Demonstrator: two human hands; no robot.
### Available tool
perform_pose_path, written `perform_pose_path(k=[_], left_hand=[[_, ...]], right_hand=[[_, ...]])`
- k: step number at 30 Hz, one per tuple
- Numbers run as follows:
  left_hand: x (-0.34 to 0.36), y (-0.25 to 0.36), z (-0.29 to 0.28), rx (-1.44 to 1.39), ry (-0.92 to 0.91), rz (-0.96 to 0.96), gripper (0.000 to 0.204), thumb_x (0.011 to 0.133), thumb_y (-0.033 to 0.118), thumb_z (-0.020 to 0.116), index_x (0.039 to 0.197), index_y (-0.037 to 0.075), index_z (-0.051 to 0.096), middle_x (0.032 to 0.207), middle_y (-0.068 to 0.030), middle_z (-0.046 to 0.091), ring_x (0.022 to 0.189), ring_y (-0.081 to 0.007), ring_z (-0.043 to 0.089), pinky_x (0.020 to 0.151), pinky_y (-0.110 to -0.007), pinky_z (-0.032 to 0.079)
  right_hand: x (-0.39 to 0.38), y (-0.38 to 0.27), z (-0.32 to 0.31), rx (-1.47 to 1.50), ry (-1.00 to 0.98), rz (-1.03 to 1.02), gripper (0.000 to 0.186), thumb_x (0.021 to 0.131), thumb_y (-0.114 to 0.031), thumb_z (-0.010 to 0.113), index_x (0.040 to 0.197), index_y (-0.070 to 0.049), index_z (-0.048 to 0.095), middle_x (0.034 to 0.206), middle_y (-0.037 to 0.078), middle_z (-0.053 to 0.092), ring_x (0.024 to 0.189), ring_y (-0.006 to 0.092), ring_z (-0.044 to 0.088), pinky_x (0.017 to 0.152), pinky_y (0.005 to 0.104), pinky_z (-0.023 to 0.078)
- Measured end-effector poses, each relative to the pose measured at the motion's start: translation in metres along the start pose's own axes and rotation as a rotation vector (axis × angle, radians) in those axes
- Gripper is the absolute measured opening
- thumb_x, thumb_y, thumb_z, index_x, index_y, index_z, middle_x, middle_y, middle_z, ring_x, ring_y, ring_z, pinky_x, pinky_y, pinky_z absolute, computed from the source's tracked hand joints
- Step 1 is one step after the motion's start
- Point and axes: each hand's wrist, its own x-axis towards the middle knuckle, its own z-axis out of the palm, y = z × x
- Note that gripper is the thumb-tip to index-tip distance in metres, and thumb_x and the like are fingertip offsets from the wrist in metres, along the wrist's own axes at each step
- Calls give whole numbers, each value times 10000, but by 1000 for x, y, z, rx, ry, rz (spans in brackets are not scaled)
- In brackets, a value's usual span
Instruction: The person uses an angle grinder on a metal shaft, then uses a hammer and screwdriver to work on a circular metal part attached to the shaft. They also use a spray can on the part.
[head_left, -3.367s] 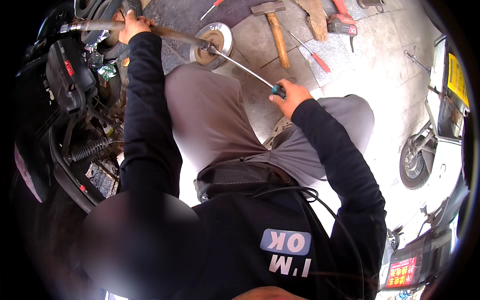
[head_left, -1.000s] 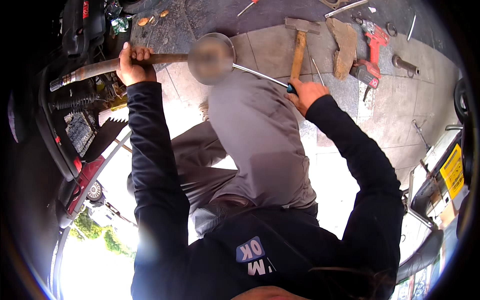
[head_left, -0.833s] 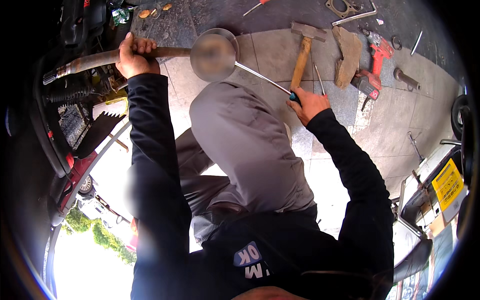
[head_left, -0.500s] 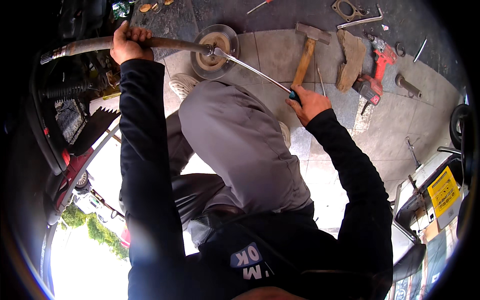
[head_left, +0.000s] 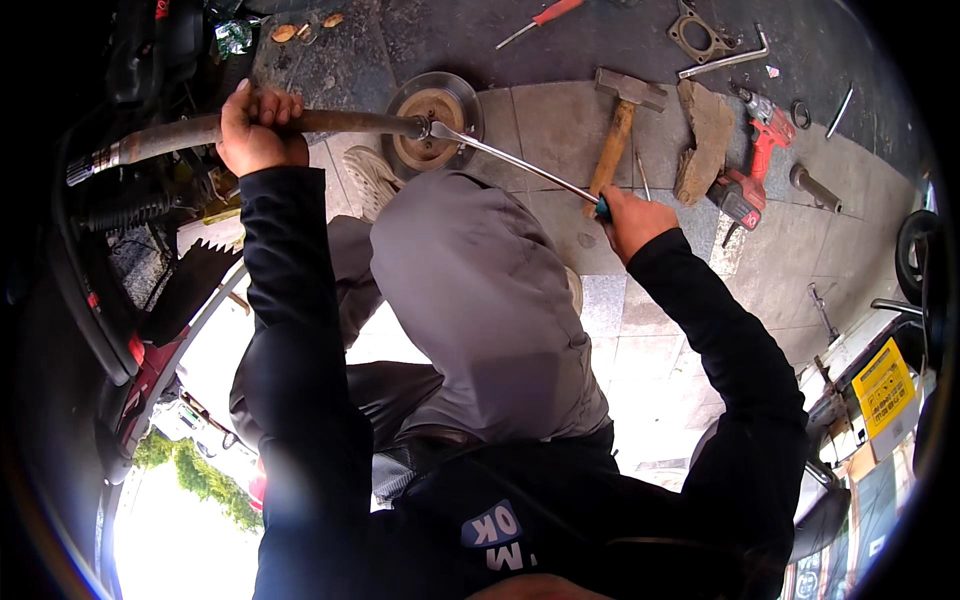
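Observation:
My left hand (head_left: pixel 262 130) is closed around a long, rusty metal shaft (head_left: pixel 350 122) with a splined end (head_left: pixel 80 172) at the far left. My right hand (head_left: pixel 635 220) grips the blue-green handle of a long screwdriver (head_left: pixel 520 162), its handle mostly hidden in my fist. The screwdriver's flat tip meets the collar (head_left: pixel 418 127) at the shaft's right end. Behind that end lies a round metal disc (head_left: pixel 468 110) with a tan-brown middle, on the floor beyond my bent knee.
Beyond my right hand lie a hammer (head_left: pixel 612 140), a worn wood block (head_left: pixel 705 130) and a red cordless impact wrench (head_left: pixel 768 135). Farther off are a red-handled screwdriver (head_left: pixel 555 12), a metal flange (head_left: pixel 695 38) and a bent wrench (head_left: pixel 730 62). Vehicle parts (head_left: pixel 130 210) crowd the left.
Both hands, the shaft and the screwdriver sit lower in the picture, as does the floor around them. My right hand has shifted slightly right. The screwdriver tip stays at the shaft's collar.

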Motion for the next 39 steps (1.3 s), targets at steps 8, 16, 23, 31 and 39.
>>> perform_pose_path(k=[8,16,23,31,39], left_hand=[[-16,-1,2,35,-44,47,358,938,210,575,666,154,349,565,19,315,550,-149,352,632,-361,371],[-12,-6,0,-49,-52,61,265,902,143,636,713,99,456,561,-21,363,518,-171,401,558,-369,408],[-3,0,12,-36,48,59,266,903,141,653,716,75,475,574,-25,364,526,-175,398,555,-369,404],[0,1,1,7,51,18,352,921,190,647,694,135,384,590,-3,334,570,-172,376,628,-364,387],[43,-6,-6,-69,-32,-28,315,916,150,640,725,131,391,612,-7,336,596,-175,384,625,-375,399]], right_hand=[[12,1,-19,52,-179,29,371,855,-196,694,1201,-156,564,943,168,725,904,396,698,769,516,555],[11,13,0,120,-84,2,372,836,-184,697,1179,-136,559,927,182,715,900,421,683,768,526,538],[-42,36,87,320,91,424,378,879,-350,716,1105,-87,563,1156,252,637,982,456,645,889,524,515],[83,33,55,15,639,-63,558,789,-163,734,1319,-78,583,1269,181,575,1143,372,578,978,481,489],[307,42,-68,-545,845,-336,252,904,-234,692,1044,-29,651,960,159,710,802,275,679,702,363,536]])
